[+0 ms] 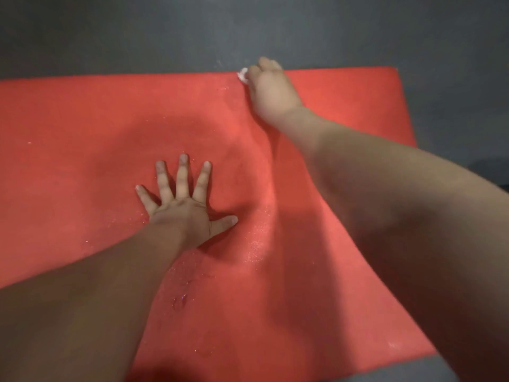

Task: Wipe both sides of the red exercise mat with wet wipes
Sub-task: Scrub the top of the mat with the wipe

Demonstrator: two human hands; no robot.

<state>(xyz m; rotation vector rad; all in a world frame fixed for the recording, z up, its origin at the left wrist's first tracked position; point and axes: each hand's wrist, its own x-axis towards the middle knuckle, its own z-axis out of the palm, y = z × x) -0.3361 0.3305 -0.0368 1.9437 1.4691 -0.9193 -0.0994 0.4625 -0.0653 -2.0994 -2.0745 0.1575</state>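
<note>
Red mat [82, 119] lies flat on the grey floor [165, 31], left hand [181, 213] spread and pressing at its centre, right hand [271, 89] clutching the wet wipe [243, 75] at the twelve o'clock edge, where an overreaching stroke could drag it onto the floor.

There is one red exercise mat [82, 119], lying on one dark grey floor [192, 31]. One wet wipe [243, 75] can be counted, with only a small white bit of it showing beside the right hand [271, 89]. Two hands are in view, that one and the left hand [184, 213], along with two bare forearms [96, 299]. The left hand shows five spread fingers [182, 175]; the right hand's fingers are too blurred to count.
</note>
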